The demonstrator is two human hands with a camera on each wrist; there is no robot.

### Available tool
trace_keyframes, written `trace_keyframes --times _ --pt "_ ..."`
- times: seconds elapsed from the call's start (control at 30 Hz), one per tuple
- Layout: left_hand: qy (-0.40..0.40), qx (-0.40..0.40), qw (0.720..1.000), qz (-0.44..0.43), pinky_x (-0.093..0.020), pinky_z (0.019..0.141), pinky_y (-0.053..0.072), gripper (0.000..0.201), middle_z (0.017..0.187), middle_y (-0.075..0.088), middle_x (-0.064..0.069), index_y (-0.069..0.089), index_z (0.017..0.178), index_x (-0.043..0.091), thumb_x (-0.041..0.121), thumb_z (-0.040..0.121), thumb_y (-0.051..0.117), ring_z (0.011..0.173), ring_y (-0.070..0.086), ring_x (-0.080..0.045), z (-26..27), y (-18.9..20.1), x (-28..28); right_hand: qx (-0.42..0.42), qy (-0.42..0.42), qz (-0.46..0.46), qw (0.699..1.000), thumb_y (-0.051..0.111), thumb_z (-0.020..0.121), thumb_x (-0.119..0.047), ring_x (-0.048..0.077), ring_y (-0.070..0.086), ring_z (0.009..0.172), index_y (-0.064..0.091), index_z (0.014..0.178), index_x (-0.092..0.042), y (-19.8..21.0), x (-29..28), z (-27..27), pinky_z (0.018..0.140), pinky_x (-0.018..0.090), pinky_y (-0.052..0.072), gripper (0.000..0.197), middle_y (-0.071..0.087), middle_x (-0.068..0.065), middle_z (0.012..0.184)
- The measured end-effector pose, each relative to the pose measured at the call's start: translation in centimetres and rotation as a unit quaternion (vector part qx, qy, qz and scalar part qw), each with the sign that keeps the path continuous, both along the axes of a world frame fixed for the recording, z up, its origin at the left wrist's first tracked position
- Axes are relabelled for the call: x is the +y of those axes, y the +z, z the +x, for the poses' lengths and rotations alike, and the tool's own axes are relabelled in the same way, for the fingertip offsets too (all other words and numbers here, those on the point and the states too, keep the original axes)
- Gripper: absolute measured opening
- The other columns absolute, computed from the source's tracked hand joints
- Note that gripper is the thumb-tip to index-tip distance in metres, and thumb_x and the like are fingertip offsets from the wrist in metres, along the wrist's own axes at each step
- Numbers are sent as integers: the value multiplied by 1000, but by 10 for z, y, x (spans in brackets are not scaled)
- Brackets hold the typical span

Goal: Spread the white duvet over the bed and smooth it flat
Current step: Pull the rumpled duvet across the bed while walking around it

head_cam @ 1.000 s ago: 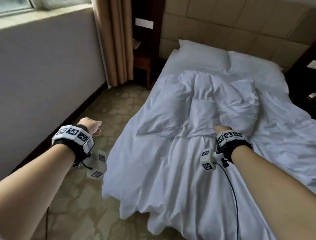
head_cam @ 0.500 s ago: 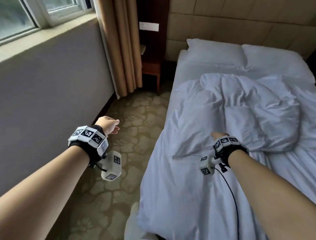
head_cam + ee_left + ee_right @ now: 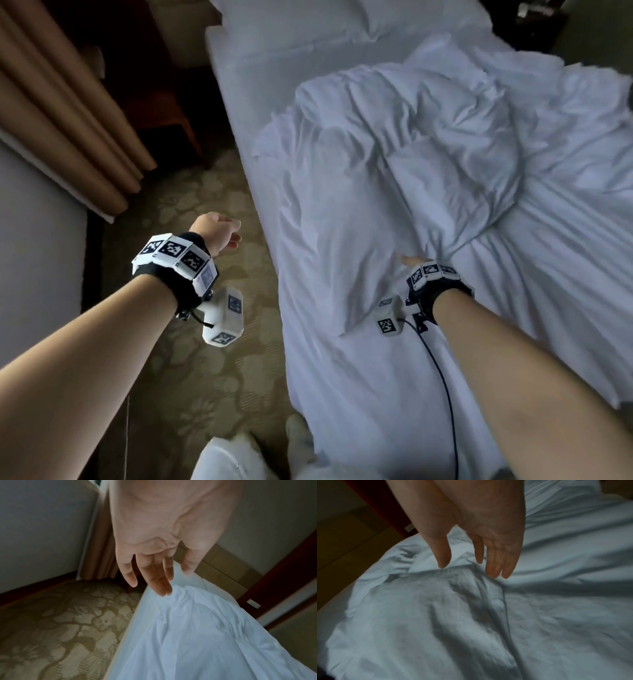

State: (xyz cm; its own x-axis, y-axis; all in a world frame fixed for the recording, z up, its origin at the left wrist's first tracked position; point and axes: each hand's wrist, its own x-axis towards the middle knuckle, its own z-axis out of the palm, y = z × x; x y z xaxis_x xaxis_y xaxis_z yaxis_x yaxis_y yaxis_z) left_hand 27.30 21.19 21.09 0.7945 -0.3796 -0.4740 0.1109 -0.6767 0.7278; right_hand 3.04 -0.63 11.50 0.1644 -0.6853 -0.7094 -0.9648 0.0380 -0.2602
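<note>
The white duvet (image 3: 394, 164) lies crumpled in a heap across the middle of the bed (image 3: 246, 78), with its near part hanging over the left edge. My right hand (image 3: 416, 262) is low over a fold of the duvet, mostly hidden behind the wristband in the head view. In the right wrist view the right hand (image 3: 469, 570) is open, its fingers (image 3: 494, 561) straight and just above the duvet (image 3: 453, 615); contact is unclear. My left hand (image 3: 219, 231) hangs open over the carpet beside the bed. Its fingers (image 3: 154, 577) are straight, holding nothing, near the duvet (image 3: 197, 635).
Two white pillows (image 3: 394, 17) lie at the headboard end. Tan curtains (image 3: 68, 120) and a grey wall (image 3: 34, 240) close the left side, with a dark wooden nightstand (image 3: 161, 113) beyond. Patterned carpet (image 3: 205, 377) runs along the bed. A cable (image 3: 442, 377) trails from my right wrist.
The view has moved further up the left side of the bed and tilted down. My right hand stays at the duvet fold and my left hand stays open over the carpet.
</note>
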Motion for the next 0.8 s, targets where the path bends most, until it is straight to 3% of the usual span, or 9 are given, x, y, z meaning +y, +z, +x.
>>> trace_keyframes --times 0.07,0.13,0.23,0.37,0.43,0.5,0.57,0.7,0.8 --pt "-51 18 998 12 -6 25 30 8 89 62 -10 52 100 9 15 96 50 60 52 -11 14 -15 -26 16 -58 12 998 39 82 -71 35 36 135 30 146 -11 -36 -13 -6 113 50 27 88 36 18 148" --pt "-100 36 994 15 -5 26 30 9 92 59 -12 53 88 9 13 96 50 60 52 -11 29 -31 -50 12 -155 35 987 36 69 -86 35 39 134 29 147 -12 -37 0 -1 112 49 27 108 39 17 146" --pt "-161 57 985 24 -5 27 32 9 81 59 -8 52 100 6 14 96 50 62 52 -12 63 -51 -82 -36 -273 96 956 46 87 -62 32 36 136 17 149 -11 -38 19 28 113 40 29 85 31 17 151" --pt "-227 82 970 30 -12 38 43 17 83 60 -6 52 111 6 16 96 49 66 55 -10 123 -64 -112 -88 -344 76 932 57 71 -70 31 30 140 16 151 -23 -83 5 55 115 44 27 101 22 10 155" --pt "-255 81 962 44 -17 46 41 19 90 63 -8 53 112 6 17 97 49 66 56 -11 153 -65 -121 -63 -346 115 929 51 78 -69 31 25 142 15 151 -11 -57 10 84 117 41 23 100 19 13 157" --pt "-270 79 959 38 -12 39 42 16 83 61 -8 51 110 6 15 96 49 65 54 -12 186 -64 -135 -49 -350 95 930 49 93 -46 31 32 139 27 145 0 -39 9 106 113 34 29 73 29 18 152" --pt "-278 82 956 35 -6 30 36 12 76 57 -5 50 107 6 13 96 49 64 53 -12 212 -59 -149 -32 -354 67 932 49 96 -28 31 37 136 38 140 2 -28 0 122 108 31 32 54 37 19 148" --pt "-309 86 947 22 -7 28 35 6 72 56 -3 51 91 11 13 96 50 42 60 -5 248 -51 -189 15 -271 35 962 41 100 -26 30 31 139 37 142 -3 13 -36 164 114 33 26 49 33 12 150" --pt "-337 89 937 4 -14 39 40 16 71 57 -1 49 78 18 14 94 54 34 56 2 271 -44 -229 -17 -296 -9 955 44 99 -27 30 28 141 34 143 -2 48 -88 202 114 31 23 52 26 15 154"
